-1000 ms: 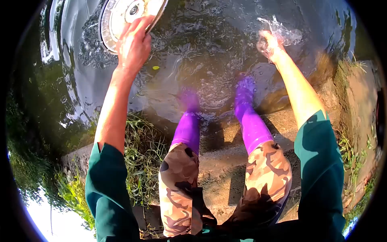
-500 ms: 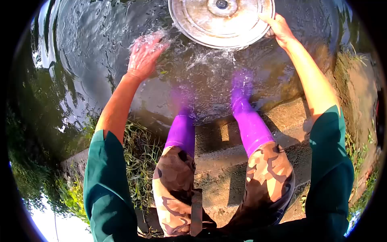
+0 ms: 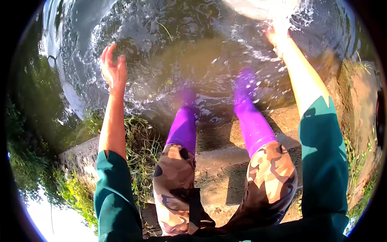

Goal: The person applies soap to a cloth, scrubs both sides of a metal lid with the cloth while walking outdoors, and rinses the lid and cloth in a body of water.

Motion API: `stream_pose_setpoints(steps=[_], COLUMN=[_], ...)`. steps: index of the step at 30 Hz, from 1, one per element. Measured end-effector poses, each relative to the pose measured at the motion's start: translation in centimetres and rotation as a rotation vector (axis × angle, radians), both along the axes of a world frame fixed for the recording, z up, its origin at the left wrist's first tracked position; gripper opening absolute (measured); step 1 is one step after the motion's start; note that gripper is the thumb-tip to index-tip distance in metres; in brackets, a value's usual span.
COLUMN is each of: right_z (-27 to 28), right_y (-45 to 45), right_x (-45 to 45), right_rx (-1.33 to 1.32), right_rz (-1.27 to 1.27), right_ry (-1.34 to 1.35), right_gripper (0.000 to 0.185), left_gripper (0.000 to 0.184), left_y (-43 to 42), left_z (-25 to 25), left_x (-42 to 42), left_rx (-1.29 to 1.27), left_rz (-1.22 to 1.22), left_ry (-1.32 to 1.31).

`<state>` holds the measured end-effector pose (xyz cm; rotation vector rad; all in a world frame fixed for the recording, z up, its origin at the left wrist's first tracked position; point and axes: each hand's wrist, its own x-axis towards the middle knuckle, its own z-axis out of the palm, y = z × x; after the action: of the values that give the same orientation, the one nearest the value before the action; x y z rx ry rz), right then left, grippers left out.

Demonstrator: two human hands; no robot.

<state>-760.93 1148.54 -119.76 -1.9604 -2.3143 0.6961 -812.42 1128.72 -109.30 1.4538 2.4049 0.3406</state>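
My left hand (image 3: 114, 67) is raised over the churned water at the upper left, fingers apart and holding nothing. At the upper right, my right hand (image 3: 278, 37) is at the near edge of a pale round lid (image 3: 258, 7). The lid lies at the water surface, partly cut off by the top of the view and washed out by glare. Splashing and glare hide the fingertips, so whether they grip the lid is unclear.
Two purple boots (image 3: 254, 125) stand with their feet under the brownish water (image 3: 189, 60). Stone steps (image 3: 217, 169) lie beneath my legs. Grass (image 3: 141, 153) grows at the left of the steps, and an earthen bank (image 3: 358, 97) rises at the right.
The lid went from my left hand to my right side, then moved up and partly out of view. My left hand has lifted out of the splash and shifted left.
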Motion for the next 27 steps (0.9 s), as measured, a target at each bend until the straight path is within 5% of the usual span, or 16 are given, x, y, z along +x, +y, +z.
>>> stream_pose_setpoints(steps=[4,8,10,14,17,21,24,26,27], right_z=[6.4,7.3,7.3,10.9,13.2,16.1,16.3,14.8,14.6], right_y=[-3.1,-6.9,-8.1,-9.1,-7.8,-5.7,-6.4,-8.4,-8.7], right_x=[-11.5,-9.1,-6.7,-5.9,-5.6,-7.0,-11.2,-15.3,-17.4], right_rx=[-0.844,-1.039,-1.166,-1.241,-0.934,-0.707,-0.64,-0.335,-0.294], right_rz=[-1.142,-0.978,-0.808,-0.809,-0.696,-0.813,-0.432,-0.178,-0.242], right_ry=[0.817,1.138,1.034,0.929,0.616,0.83,0.948,0.622,0.546], right_gripper=[0.04,0.016,0.033,0.035,0.039,0.027,0.037,0.04,0.039], left_gripper=[0.06,0.069,0.054,0.047,0.047,0.051,0.052,0.054,0.054], left_y=[5.9,9.2,9.1,6.0,4.0,0.7,-0.6,0.1,0.0], left_z=[2.4,4.0,3.9,4.0,8.7,12.7,15.0,17.6,18.0], left_x=[6.9,10.9,12.6,13.3,14.7,15.7,17.7,19.8,20.6], left_rx=[0.019,-0.174,-0.341,-0.553,-0.556,-0.525,-0.499,-0.526,-0.553], left_rz=[0.398,0.535,0.518,0.579,0.715,0.808,0.853,0.84,0.854], left_ry=[-0.955,-1.574,-1.579,-1.679,-1.591,-1.531,-1.592,-1.53,-1.567])
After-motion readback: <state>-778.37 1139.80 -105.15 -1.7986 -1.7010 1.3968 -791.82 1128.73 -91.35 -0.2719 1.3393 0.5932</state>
